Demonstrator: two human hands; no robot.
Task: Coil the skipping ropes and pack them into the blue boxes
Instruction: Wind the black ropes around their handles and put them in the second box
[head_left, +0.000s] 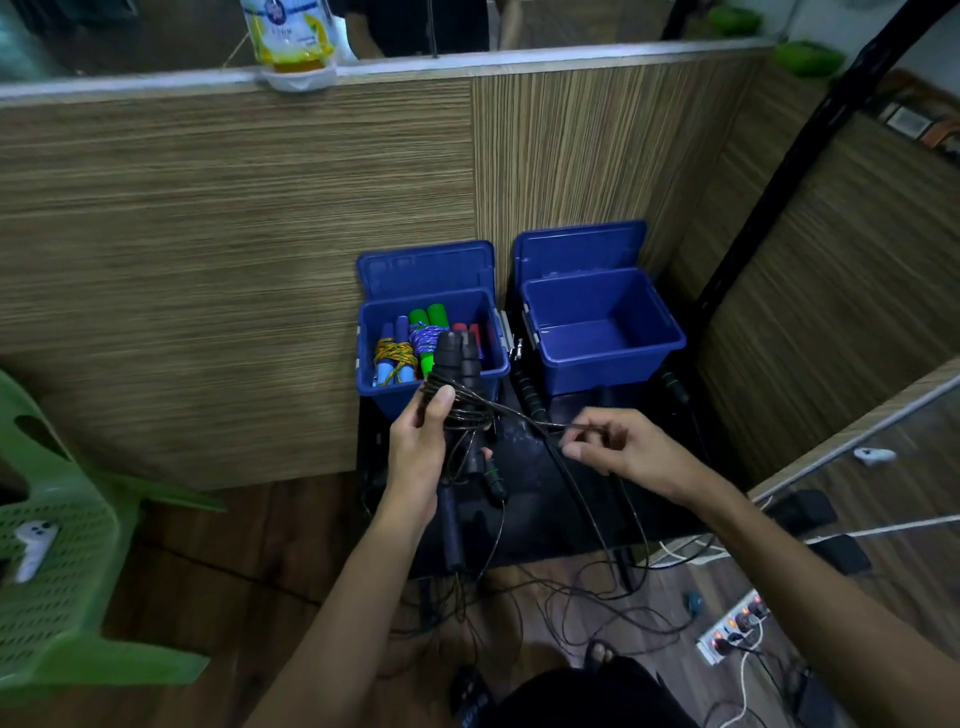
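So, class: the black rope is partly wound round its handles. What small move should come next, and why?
Probably another turn: the right hand pinches the black cord stretched from the black handles that the left hand grips, and loose cord trails to the floor.

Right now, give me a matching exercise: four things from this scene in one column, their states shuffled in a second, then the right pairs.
1. left blue box
2. right blue box
3. left hand
4. right hand

A. pinches the black cord
B. holds nothing inside
C. grips two black handles
D. holds coiled coloured ropes

Pairs: 1-D, 2-B, 3-C, 4-A
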